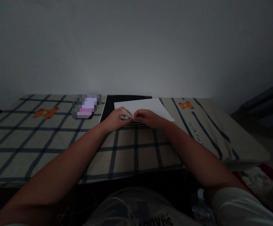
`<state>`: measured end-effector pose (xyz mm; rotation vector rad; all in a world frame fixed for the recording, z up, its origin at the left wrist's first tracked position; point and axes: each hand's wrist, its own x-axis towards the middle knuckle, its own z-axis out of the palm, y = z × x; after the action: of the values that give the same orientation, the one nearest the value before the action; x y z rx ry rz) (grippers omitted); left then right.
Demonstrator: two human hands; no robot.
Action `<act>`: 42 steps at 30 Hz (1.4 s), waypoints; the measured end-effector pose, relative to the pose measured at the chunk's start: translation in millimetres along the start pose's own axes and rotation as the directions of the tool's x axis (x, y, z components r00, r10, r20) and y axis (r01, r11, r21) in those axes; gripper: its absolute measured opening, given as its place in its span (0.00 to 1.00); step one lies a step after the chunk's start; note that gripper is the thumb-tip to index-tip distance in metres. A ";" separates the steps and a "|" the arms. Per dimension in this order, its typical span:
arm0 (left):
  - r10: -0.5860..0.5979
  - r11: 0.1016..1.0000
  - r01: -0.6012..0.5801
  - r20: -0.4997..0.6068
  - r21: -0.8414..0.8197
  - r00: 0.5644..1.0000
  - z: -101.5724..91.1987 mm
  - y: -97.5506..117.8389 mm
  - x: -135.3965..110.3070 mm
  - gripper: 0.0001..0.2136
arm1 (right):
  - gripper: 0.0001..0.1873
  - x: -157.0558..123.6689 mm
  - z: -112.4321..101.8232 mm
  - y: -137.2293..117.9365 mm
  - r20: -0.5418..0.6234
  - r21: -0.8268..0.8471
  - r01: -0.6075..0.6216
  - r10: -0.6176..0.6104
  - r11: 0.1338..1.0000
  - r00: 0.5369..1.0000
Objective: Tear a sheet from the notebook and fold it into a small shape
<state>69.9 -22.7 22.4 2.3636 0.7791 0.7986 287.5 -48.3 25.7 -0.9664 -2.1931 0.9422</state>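
Between left hand [114, 119] and right hand [148, 118] sits a pinched perforated strip [127, 114].

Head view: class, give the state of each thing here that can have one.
left hand grip, shut on perforated strip
right hand grip, shut on perforated strip
perforated strip, pinched between both grips
white sheet, flat on black pad
black pad, flat, partly covered
checked cloth, spread out

light: dim, dusky | brightest: wall centre | corners: dark vignette | edges: wide-angle bending | blur: slight
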 end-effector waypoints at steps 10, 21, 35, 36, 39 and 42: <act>0.023 0.998 -0.020 -0.062 0.051 0.998 -0.3 -1.4 -1.0 0.10 | 0.13 -2.1 -7.3 2.2 0.021 0.079 -0.063 0.061 0.995 0.998; 0.106 0.975 -0.106 0.014 0.197 0.994 -11.1 1.9 -0.2 0.09 | 0.13 -1.1 -2.4 0.6 -0.003 0.011 -0.098 0.098 0.995 0.995; 0.113 0.981 -0.112 0.005 0.160 0.994 -5.3 1.8 0.3 0.09 | 0.12 0.4 1.7 1.7 -0.032 0.019 -0.034 0.034 0.999 0.999; 0.114 0.984 -0.113 -0.001 0.135 0.994 -5.0 1.2 0.2 0.09 | 0.12 0.4 1.8 0.4 -0.023 0.001 -0.016 0.016 1.000 1.000; 0.110 0.990 -0.109 -0.007 0.090 0.994 -4.1 -0.5 -0.3 0.09 | 0.12 0.2 1.8 -2.9 -0.009 -0.039 0.031 -0.031 0.999 0.999; 0.093 0.991 -0.091 -0.019 0.098 0.995 -3.3 -1.4 -1.0 0.09 | 0.11 -0.2 0.5 -2.8 -0.017 -0.027 0.014 -0.015 1.000 1.000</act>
<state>66.6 -21.4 23.5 2.4959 0.7385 0.8459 286.2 -50.0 27.5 -0.9657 -2.2007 0.8973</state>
